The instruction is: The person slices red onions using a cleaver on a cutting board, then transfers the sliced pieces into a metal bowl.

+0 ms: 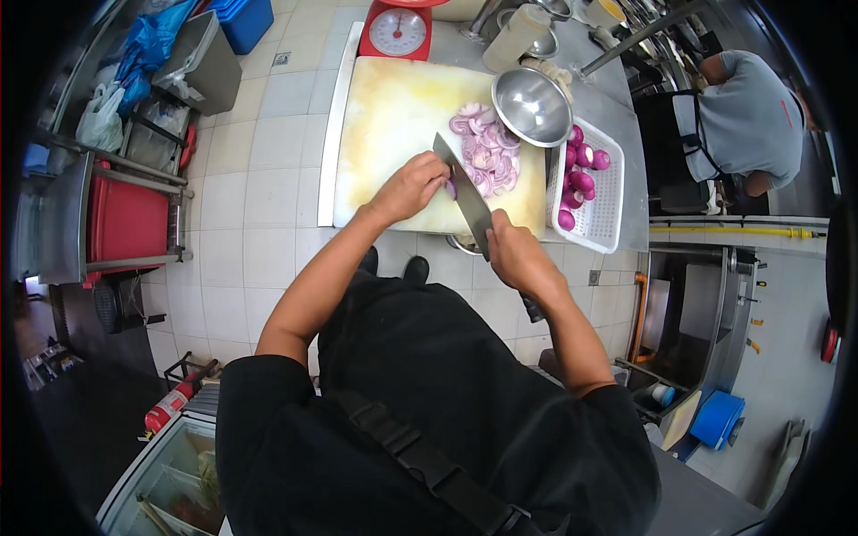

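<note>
My right hand [523,258] is wrapped around a kitchen knife [471,201] with a broad blade and black handle. The blade slants across a white cutting board [382,127], its tip pointing away from me. Left of the blade, my left hand [414,184] presses a small piece of red onion [451,190] to the board, fingertips close to the steel; most of that piece is hidden. A pile of sliced red onion [495,151] lies just right of the blade. Several peeled whole red onions [582,181] sit in a white perforated plastic basket [606,218] beyond the board's right edge.
A steel bowl [533,106] stands at the board's far right corner, partly over the basket. Behind the board are a red dial scale [398,31] and a plastic squeeze bottle [516,37]. A co-worker [747,120] bends over at the right. Shelving [127,221] lines the left.
</note>
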`<control>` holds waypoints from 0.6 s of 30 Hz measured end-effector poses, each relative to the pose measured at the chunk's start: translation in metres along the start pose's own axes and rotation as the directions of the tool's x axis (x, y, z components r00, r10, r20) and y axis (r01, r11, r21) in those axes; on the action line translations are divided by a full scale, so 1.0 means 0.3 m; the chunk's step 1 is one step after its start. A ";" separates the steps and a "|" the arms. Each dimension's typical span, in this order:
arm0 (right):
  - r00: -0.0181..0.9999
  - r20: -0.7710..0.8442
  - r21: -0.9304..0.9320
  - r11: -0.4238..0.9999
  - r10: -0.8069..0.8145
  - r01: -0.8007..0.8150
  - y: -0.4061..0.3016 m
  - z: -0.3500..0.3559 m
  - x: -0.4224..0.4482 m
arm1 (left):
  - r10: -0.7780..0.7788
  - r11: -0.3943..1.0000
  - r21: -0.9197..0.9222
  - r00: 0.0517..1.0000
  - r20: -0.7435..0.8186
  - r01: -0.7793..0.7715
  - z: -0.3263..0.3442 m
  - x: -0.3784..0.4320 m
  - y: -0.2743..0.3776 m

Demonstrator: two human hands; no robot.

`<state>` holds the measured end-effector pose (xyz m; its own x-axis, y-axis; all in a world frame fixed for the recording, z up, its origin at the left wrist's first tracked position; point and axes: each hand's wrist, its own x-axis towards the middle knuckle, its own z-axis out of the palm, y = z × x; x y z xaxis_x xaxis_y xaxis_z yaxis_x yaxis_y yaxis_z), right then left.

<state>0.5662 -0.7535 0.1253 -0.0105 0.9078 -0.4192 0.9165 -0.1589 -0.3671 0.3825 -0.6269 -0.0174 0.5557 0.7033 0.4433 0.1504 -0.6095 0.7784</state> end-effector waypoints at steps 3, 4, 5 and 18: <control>1.000 0.017 0.012 1.000 -0.019 0.019 -0.011 -0.062 -0.050 | -0.022 1.000 -0.002 1.000 -0.012 0.022 0.004 -0.009 -0.001; 0.999 0.049 0.021 1.000 -0.016 0.015 -0.008 -0.073 -0.056 | -0.021 1.000 -0.006 1.000 -0.013 0.021 0.005 -0.009 -0.001; 0.997 0.081 0.030 1.000 -0.013 0.010 -0.005 -0.077 -0.060 | -0.020 1.000 -0.010 1.000 -0.013 0.019 0.005 -0.009 -0.001; 0.989 -0.143 0.267 0.964 0.026 0.013 0.117 0.083 0.012 | -0.067 0.998 0.008 0.996 -0.056 0.067 0.014 0.015 0.024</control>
<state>0.5883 -0.7654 0.0901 0.0707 0.9495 -0.3058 0.7761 -0.2450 -0.5811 0.3895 -0.6296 -0.0118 0.4981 0.7616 0.4145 0.1941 -0.5638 0.8028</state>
